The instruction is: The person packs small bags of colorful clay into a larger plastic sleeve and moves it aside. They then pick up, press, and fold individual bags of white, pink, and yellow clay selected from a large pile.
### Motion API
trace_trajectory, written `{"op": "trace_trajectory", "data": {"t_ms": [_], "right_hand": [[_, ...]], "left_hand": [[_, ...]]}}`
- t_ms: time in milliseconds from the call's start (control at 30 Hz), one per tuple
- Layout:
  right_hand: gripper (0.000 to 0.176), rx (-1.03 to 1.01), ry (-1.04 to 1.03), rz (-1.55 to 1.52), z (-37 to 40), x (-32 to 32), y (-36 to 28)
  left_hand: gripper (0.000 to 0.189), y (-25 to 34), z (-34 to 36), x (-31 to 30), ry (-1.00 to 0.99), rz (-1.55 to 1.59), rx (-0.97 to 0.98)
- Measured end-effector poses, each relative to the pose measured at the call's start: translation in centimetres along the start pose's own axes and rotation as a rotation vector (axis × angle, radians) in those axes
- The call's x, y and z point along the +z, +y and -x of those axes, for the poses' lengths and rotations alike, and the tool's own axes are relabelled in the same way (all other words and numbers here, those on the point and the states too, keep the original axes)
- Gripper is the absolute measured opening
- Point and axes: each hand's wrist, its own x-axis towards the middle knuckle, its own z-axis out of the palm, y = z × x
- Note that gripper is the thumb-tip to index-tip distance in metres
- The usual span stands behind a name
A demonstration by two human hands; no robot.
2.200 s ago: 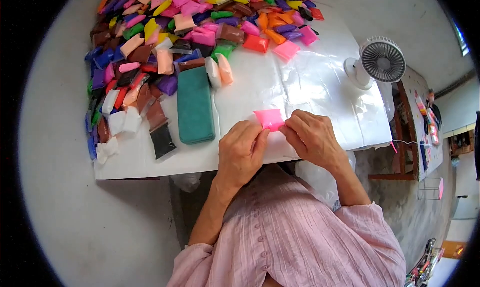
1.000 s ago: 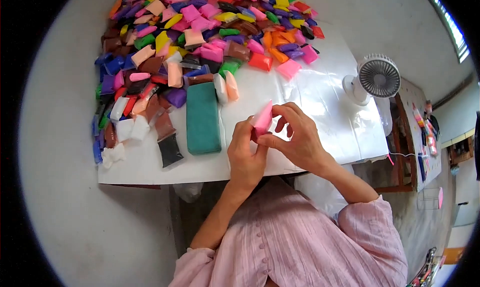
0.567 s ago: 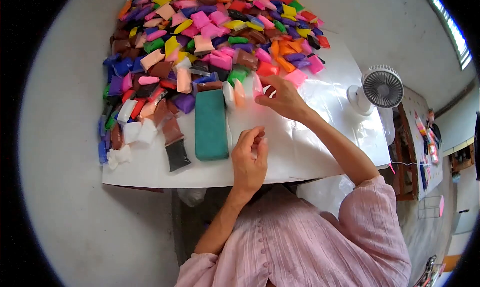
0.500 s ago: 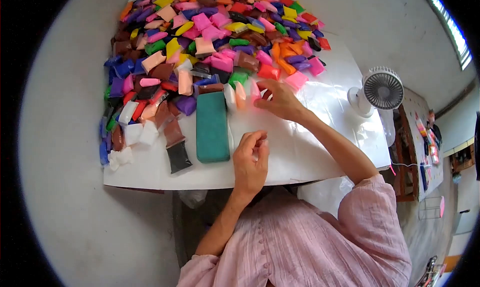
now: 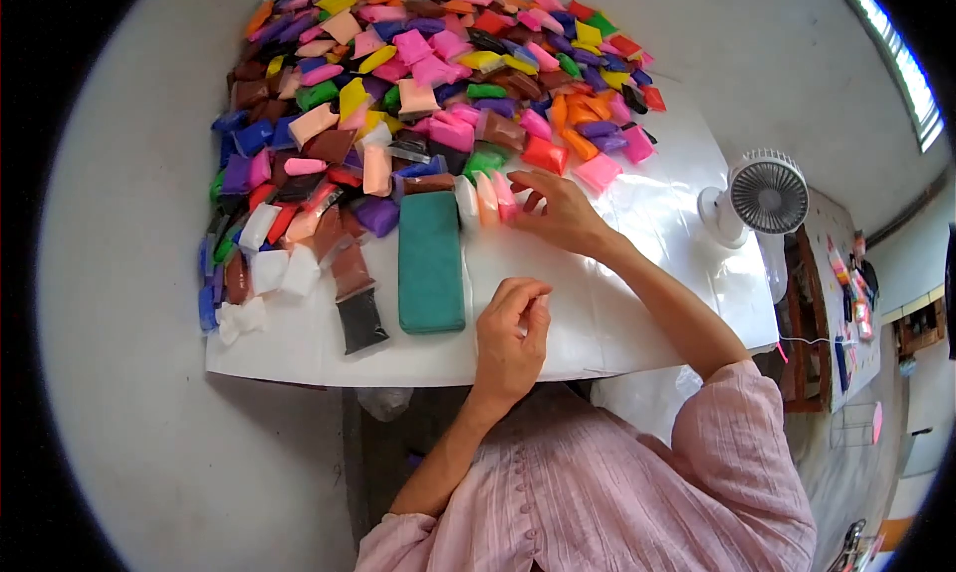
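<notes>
Head view, right hand (image 5: 563, 214) fingers spread, touching upright pink plastic-wrapped clay packet (image 5: 505, 195), left hand (image 5: 513, 341) loosely curled, empty, beside teal rectangular block (image 5: 430, 261).

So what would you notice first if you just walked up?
The big heap of colourful packets covering the far side of the white table. Then the teal block lying in front of it, and the right hand touching a pink packet in a short row just right of the block.

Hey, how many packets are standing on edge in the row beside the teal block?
3: white packet against the teal block, peach packet next, pink packet at the right hand.
</notes>
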Motion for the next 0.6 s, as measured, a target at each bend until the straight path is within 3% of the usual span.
{"op": "trace_trajectory", "data": {"t_ms": [233, 600], "right_hand": [[0.052, -0.027, 0.04, -0.004, 0.5, -0.8, 0.9], [0.027, -0.11, 0.191, 0.071, -2.7, -2.9, 0.4]], "left_hand": [[0.014, 0.2, 0.0, -0.1, -0.018, 0.003, -0.014], [0.013, 0.1, 0.0, 0.0, -0.032, -0.003, 0.013]]}}
